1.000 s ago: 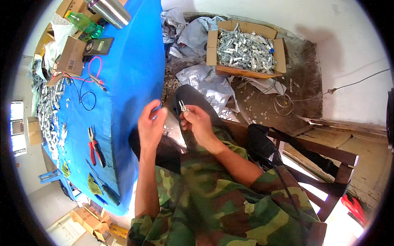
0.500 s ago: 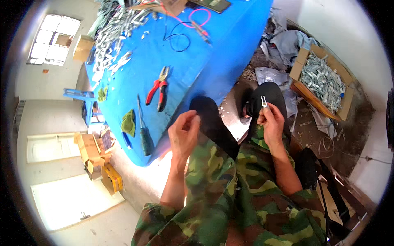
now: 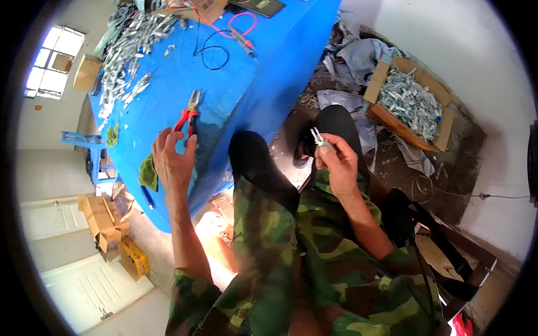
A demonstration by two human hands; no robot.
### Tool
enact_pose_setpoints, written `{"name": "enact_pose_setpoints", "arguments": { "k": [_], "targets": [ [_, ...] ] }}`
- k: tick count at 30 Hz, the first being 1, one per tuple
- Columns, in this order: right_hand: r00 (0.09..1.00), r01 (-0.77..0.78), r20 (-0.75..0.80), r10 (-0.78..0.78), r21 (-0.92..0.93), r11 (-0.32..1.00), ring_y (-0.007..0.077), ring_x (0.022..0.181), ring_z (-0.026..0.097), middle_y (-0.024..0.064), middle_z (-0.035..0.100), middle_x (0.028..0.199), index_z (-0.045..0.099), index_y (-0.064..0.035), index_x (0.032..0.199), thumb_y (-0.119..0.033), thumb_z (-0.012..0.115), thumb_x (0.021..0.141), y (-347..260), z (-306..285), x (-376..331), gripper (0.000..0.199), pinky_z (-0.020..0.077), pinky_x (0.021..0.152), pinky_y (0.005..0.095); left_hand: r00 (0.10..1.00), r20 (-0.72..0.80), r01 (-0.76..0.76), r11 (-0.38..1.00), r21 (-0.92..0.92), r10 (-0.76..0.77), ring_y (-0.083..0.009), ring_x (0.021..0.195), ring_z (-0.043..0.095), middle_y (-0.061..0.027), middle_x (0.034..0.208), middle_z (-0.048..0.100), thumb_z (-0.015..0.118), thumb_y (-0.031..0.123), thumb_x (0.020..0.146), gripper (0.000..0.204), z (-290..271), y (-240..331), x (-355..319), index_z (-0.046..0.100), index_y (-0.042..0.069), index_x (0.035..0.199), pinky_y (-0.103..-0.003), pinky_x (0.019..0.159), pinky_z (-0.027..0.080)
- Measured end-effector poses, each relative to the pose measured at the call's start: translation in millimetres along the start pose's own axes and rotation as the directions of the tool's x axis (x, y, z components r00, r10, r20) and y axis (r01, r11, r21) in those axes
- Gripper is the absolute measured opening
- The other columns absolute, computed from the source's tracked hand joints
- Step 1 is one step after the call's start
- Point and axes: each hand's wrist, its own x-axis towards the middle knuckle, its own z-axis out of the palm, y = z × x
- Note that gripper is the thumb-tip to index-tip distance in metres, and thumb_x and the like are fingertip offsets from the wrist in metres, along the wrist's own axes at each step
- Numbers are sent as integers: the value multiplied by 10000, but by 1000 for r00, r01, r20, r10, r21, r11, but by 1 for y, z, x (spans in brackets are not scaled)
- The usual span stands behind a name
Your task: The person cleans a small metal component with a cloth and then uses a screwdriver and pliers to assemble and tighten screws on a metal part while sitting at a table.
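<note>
My left hand (image 3: pixel 175 161) is over the blue table at the lower ends of the red-and-black handles of a pair of pliers (image 3: pixel 190 112). Its fingers are spread, with the thumb near one handle; whether it touches them I cannot tell. The pliers lie with their metal jaws pointing away from me. Above my right thigh, my right hand (image 3: pixel 341 165) pinches a small silvery metal piece (image 3: pixel 318 137) between thumb and fingers, its two thin prongs sticking up. A green cloth scrap (image 3: pixel 148 172) lies beside my left hand, which hides the screwdriver.
The blue table (image 3: pixel 235 78) carries a heap of silvery metal pieces (image 3: pixel 126 53), a probe pen (image 3: pixel 242 40) with pink and black leads, and a phone-like device (image 3: pixel 260 7). A cardboard box (image 3: pixel 448 126) full of similar pieces stands on the floor at right, near grey plastic sheeting (image 3: pixel 358 61).
My left hand has moved left and forward from above my lap to the pliers' handles, and its fingers have spread. My right hand still holds the metal piece. The whole view has shifted.
</note>
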Motion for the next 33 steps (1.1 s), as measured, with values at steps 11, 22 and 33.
{"name": "enact_pose_setpoints", "arguments": {
  "k": [11,22,33],
  "targets": [
    [994,75,71,-77,36,997,53,941,615,21,674,1125,614,17,1285,5,658,967,-37,19,-19,321,524,774,228,970,212,-73,973,-218,120,-294,967,674,-183,1244,672,778,214,874,223,27,-48,29,672,18,876,-363,809,524],
    [969,231,-3,-245,-327,916,91,891,659,65,722,1010,668,10,1165,-3,732,890,-26,19,-14,283,537,776,265,755,556,552,-122,-825,-348,-278,955,699,-201,1159,697,569,417,1024,561,-27,18,10,567,-49,1337,-387,779,577],
    [893,379,8,-449,-551,744,192,900,709,145,722,1002,681,28,1124,15,750,843,-34,12,-6,289,553,796,312,721,690,664,-346,-663,62,-317,1085,666,-246,1307,613,775,375,790,820,-34,147,-75,478,-44,1429,-440,894,553]
  ]
}}
